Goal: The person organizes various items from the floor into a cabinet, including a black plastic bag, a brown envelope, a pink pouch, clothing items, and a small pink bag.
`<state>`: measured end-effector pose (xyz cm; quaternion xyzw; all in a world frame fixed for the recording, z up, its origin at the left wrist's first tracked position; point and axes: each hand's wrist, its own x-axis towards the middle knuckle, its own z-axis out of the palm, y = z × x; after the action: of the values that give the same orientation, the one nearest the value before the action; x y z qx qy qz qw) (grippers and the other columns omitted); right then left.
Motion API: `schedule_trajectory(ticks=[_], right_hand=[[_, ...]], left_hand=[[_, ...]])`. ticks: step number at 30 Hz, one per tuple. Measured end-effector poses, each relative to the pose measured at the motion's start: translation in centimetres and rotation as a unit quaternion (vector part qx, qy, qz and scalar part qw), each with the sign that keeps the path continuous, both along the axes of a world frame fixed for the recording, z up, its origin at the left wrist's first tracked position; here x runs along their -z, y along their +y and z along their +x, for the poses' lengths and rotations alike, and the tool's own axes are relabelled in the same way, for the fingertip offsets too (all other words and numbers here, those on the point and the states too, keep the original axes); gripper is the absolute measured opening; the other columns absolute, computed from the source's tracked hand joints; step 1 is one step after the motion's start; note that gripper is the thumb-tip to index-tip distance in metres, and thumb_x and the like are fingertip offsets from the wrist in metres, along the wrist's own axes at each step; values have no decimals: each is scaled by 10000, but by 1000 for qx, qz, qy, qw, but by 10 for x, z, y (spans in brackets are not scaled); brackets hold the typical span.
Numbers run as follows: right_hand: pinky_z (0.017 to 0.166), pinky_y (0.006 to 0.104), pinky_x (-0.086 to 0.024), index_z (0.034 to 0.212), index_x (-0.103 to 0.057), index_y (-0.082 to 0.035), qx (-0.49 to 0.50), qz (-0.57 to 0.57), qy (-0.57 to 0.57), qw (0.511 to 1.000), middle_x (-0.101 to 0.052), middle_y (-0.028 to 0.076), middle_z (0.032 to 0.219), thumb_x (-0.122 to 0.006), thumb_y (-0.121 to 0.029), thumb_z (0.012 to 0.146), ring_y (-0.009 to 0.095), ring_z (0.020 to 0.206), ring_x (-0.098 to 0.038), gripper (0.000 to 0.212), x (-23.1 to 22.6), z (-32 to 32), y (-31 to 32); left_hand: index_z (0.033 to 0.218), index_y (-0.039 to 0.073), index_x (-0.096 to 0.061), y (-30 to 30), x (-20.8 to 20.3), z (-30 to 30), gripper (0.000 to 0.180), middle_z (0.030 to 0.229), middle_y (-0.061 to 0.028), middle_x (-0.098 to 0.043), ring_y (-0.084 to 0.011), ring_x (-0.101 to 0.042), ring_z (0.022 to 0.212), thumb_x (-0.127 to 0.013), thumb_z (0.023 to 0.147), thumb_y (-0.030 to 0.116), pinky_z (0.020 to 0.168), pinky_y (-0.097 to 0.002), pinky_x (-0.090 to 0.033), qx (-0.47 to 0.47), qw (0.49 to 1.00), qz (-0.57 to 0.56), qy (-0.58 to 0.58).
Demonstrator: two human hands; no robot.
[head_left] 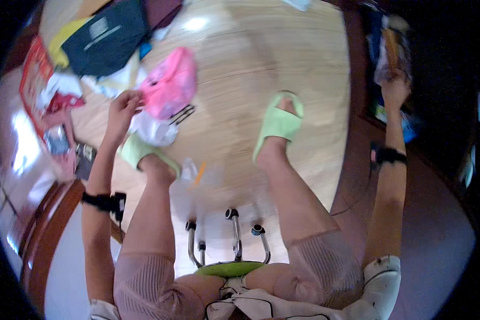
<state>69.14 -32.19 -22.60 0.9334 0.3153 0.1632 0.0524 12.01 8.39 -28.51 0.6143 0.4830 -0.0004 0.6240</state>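
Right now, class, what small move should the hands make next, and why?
Perhaps bring the right hand inward toward the crumpled bright-pink plastic bag: the left hand is at that bag's edge, while the right is far across, seemingly gripping a clear packet with an orange strip.

The pale wood-look floor (229, 133) is brightly lit, with white glare thrown back near its top. The far right is sunk in noisy shadow. The pink plastic bag (172, 85) and right hand (396, 90) are softened by blur; straight edges are bowed toward the blackened rim.
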Motion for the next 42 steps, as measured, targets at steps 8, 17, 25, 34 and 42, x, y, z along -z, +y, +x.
schedule_trajectory(ticks=[8,17,25,34,42], right_hand=[[1076,485,-315,1174,-544,-25,-317,40,332,887,-450,253,1320,-609,-54,756,429,1251,-397,424,58,-182,148],[1077,468,-326,1197,-529,-12,-474,88,423,767,-437,242,1336,-589,-39,750,423,1273,-376,452,60,-319,260],[1048,434,-373,1228,-560,-117,-511,57,285,809,-490,137,1328,-655,-151,762,360,1243,-440,477,29,-327,272],[911,443,-481,1099,-651,-188,-541,193,157,803,-660,3,1080,-616,-271,749,221,986,-623,362,20,-304,251],[822,391,-517,1091,-658,-147,-428,227,349,802,-673,49,1035,-713,-229,719,273,917,-644,385,10,-293,234]], left_hand=[[1108,2,-601,-15,18,-8,429,1018,-160,-621,-283,-603,915,-720,751,210,769,-353,-507,82,922,375,48],[1016,0,-618,-11,35,33,598,939,-210,-639,-358,-616,881,-840,581,344,780,-412,-497,182,931,240,207],[752,9,-427,-35,-13,62,281,721,-135,-528,-243,-506,653,-685,646,-21,611,-341,-430,174,966,185,-58],[1141,47,-613,-28,-54,71,477,1123,-142,-646,-262,-621,1070,-693,679,-45,904,-339,-498,165,899,347,-209],[1130,-18,-606,-20,-44,69,348,1045,-103,-660,-183,-627,961,-622,783,-22,853,-298,-486,136,963,143,-183]])
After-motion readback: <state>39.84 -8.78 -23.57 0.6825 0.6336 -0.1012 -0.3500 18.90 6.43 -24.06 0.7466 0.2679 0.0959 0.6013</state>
